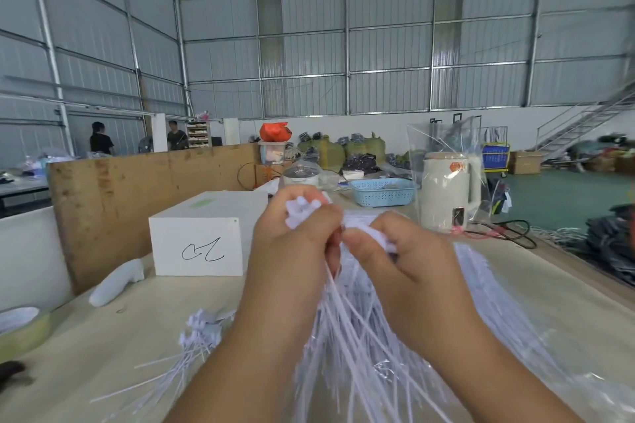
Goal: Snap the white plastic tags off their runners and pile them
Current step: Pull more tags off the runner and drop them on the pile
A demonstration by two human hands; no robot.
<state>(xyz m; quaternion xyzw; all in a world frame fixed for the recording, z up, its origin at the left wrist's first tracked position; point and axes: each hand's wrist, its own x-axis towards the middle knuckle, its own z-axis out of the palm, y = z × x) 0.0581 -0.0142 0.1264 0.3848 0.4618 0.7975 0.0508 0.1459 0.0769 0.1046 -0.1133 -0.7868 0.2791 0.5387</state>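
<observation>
**Both hands grip a bundle of white tags above the table**

The left hand (295, 237) and the right hand (395, 251) are raised side by side in front of the camera, fingers curled, each grasping part of the same bundle of white plastic tags (357, 330). The left hand clenches a bunch of tag heads that stick up above its knuckles; the right hand pinches more of the white plastic just beside it, thumbs nearly touching. The long thin tails of the bundle hang down between the wrists and fan out towards the table (113, 347); they are blurred, so single runners cannot be told apart.

On the table to the left of the left forearm lies a small loose pile of tags (199, 336), heads bunched together and tails pointing towards the near edge. More white strands spread over the table at the right, beyond the right forearm.

Behind the pile stands a white box (199, 237) with a black scrawl on its front face, and a white rolled object (117, 282) lies beside it. Farther back are a blue basket (381, 196) and a cream kettle (446, 192) partly wrapped in a clear plastic bag, with a black cable (508, 233) running along the table at its base. A wooden board (113, 196) stands upright behind the box.
</observation>
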